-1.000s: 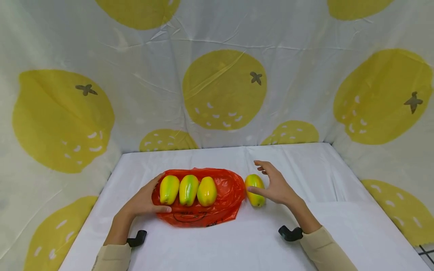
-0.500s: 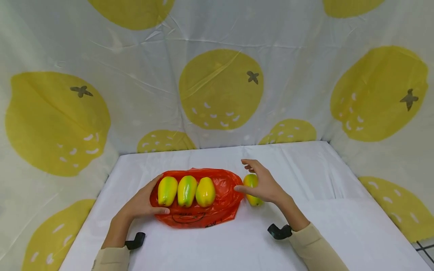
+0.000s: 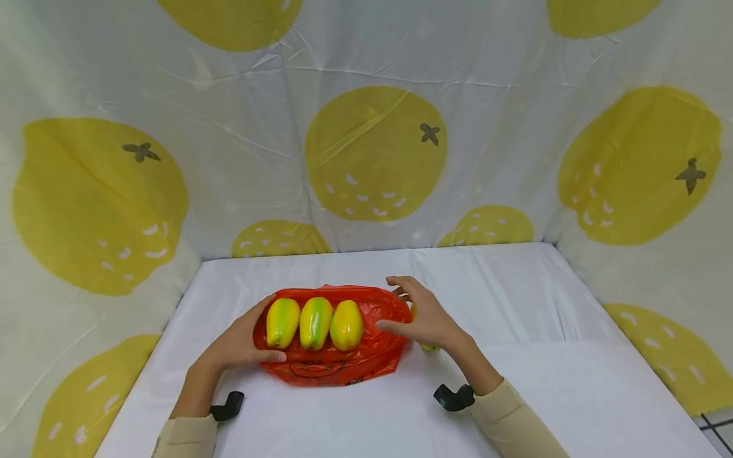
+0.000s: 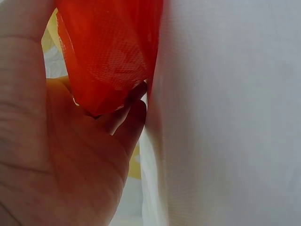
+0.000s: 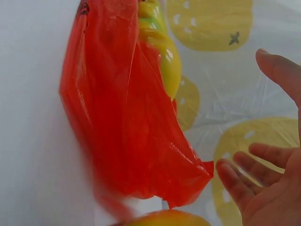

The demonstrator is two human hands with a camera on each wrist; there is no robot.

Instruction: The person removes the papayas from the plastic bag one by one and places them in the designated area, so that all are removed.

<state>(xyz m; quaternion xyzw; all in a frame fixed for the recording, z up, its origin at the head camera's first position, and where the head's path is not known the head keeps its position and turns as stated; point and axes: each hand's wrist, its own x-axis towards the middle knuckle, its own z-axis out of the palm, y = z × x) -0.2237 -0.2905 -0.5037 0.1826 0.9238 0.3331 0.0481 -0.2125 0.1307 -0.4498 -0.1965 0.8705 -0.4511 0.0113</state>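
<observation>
A red plastic bag (image 3: 380, 310) lies on the white-covered table. Three glossy yellow-green fruits, shaped like small papayas, sit in a row in it; the rightmost fruit (image 3: 346, 326) is next to bare red plastic. My left hand (image 3: 236, 343) grips the bag's left end, thumb along its front and fingers bent round the back. In the left wrist view, red film (image 4: 106, 56) lies against those fingers. My right hand (image 3: 426, 321) is spread above the bag's right end, holding nothing. Another fruit (image 3: 429, 348) outside the bag is mostly hidden behind it; its top (image 5: 169, 219) shows in the right wrist view.
The table's white cloth (image 3: 515, 375) reaches forward and to both sides. A pale curtain printed with large yellow lemons (image 3: 375, 152) rises behind the table and at its left and right. Black wrist cameras (image 3: 455, 397) are strapped to both wrists.
My right hand has moved left, from beside the loose fruit to over the bag's right end, and now covers most of that fruit. My left hand and the bag stay about where they were.
</observation>
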